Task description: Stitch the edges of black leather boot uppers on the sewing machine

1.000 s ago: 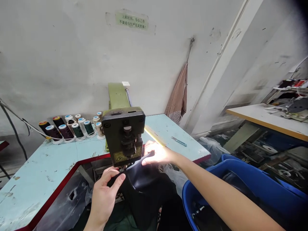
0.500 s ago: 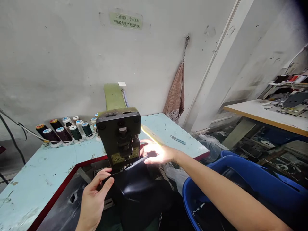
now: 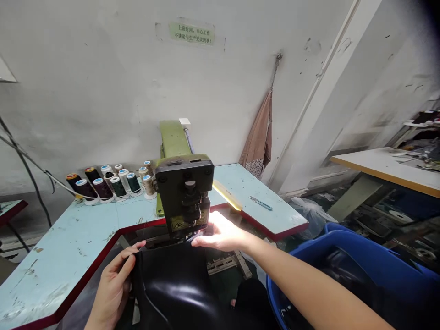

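From my end of the feed, the table (image 3: 98, 220) takes up most of the left and middle, and the bin (image 3: 338, 245) stands at the near right. The machine (image 3: 187, 195) is at the centre, its dark head facing me.

The black piece (image 3: 172, 275) hangs in front of that head, its upper edge running from under it towards the left. That is the big change: a second ago the piece was bunched more to the right, and now a wide, shiny stretch lies open on the left, with the metal frame (image 3: 223, 263) showing on the right. I read this as more of the edge having passed the head, with only a short end left on the right.

My right hand (image 3: 222, 236) has come in close beside the head, thumb on the edge; glare and the head hide the fingertips, so I can't tell whether they clamp it. My left hand (image 3: 115, 275) has gone well out to the left, thumb and fingers pinched together on the upper left corner, holding the edge out.

The yellow strip (image 3: 227, 196), part-covered by my right hand earlier, now shows more fully.
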`<move>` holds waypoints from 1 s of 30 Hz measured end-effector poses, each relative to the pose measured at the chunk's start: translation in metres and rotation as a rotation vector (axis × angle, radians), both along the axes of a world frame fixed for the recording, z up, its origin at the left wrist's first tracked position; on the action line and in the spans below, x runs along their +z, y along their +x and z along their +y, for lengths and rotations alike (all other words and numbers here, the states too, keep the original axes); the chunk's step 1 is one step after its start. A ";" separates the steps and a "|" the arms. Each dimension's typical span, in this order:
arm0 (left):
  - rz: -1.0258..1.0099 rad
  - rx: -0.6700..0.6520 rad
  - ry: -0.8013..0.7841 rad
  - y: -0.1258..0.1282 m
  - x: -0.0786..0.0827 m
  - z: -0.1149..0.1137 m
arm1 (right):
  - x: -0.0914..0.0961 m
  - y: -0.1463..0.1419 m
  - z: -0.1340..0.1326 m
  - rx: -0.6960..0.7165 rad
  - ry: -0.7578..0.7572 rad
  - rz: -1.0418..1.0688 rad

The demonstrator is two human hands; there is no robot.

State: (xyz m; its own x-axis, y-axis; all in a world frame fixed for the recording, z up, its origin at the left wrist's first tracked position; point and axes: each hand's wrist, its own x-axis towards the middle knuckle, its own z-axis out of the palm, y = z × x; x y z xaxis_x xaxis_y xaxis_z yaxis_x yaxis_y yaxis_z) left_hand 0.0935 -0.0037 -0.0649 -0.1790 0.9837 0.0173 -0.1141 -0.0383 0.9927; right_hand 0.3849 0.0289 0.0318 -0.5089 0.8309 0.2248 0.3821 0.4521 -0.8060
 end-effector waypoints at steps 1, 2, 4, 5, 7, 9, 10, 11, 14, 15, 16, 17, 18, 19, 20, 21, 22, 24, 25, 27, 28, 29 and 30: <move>0.069 -0.018 0.031 -0.002 0.003 0.002 | -0.001 -0.004 -0.003 -0.017 -0.008 -0.001; 0.162 -0.038 0.071 -0.003 0.009 0.002 | -0.001 -0.008 -0.006 -0.032 -0.008 -0.001; 0.413 -0.084 0.171 0.004 0.024 0.002 | -0.001 -0.015 -0.011 -0.059 0.005 0.012; 0.551 -0.108 0.229 0.011 0.033 0.002 | 0.000 -0.018 -0.014 -0.071 0.017 0.022; 0.806 -0.153 0.346 0.030 0.050 0.001 | 0.000 -0.022 -0.017 -0.089 0.059 0.033; 0.919 -0.177 0.424 0.050 0.062 0.000 | 0.000 -0.025 -0.018 -0.108 0.114 0.029; 0.927 -0.184 0.441 0.058 0.065 0.001 | 0.000 -0.025 -0.018 -0.115 0.134 0.021; 0.914 -0.187 0.447 0.065 0.067 0.001 | -0.001 -0.024 -0.017 -0.116 0.138 0.013; 0.844 -0.174 0.423 0.072 0.066 0.003 | -0.008 -0.019 -0.014 -0.091 0.065 0.056; 0.823 -0.168 0.409 0.071 0.064 0.004 | -0.012 -0.016 -0.013 -0.083 0.008 0.106; 0.802 -0.163 0.393 0.069 0.063 0.004 | -0.016 -0.013 -0.013 -0.080 -0.068 0.167; 0.780 -0.162 0.375 0.067 0.062 0.004 | -0.021 -0.011 -0.013 -0.078 -0.159 0.232; 0.757 -0.162 0.358 0.064 0.061 0.004 | -0.026 -0.009 -0.015 -0.076 -0.258 0.299; 0.731 -0.164 0.339 0.062 0.060 0.004 | -0.030 -0.007 -0.017 -0.077 -0.353 0.367; 0.702 -0.164 0.319 0.059 0.060 0.003 | -0.035 -0.007 -0.020 -0.084 -0.432 0.432; 0.673 -0.164 0.296 0.056 0.059 0.003 | -0.039 -0.008 -0.023 -0.098 -0.485 0.494; 0.645 -0.162 0.271 0.053 0.058 0.002 | -0.042 -0.009 -0.026 -0.120 -0.516 0.551; 0.597 -0.159 0.228 0.046 0.056 0.001 | -0.045 -0.015 -0.033 -0.176 -0.535 0.629; 0.581 -0.158 0.210 0.043 0.054 0.000 | -0.046 -0.018 -0.036 -0.201 -0.526 0.654; 0.560 -0.157 0.180 0.037 0.051 -0.001 | -0.047 -0.028 -0.042 -0.250 -0.484 0.700; 0.551 -0.155 0.170 0.034 0.049 -0.001 | -0.047 -0.033 -0.044 -0.276 -0.464 0.721; 0.540 -0.151 0.162 0.031 0.046 -0.002 | -0.047 -0.038 -0.046 -0.304 -0.450 0.741; 0.526 -0.144 0.157 0.027 0.044 -0.002 | -0.048 -0.043 -0.048 -0.331 -0.445 0.759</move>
State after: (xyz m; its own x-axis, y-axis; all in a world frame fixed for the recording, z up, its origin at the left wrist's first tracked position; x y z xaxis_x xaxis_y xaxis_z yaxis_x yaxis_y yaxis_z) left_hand 0.1209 -0.0053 -0.0207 0.0288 0.9759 0.2163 0.3789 -0.2109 0.9011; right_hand 0.3420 -0.0191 -0.0159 -0.0786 0.9966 0.0262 -0.2628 0.0046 -0.9649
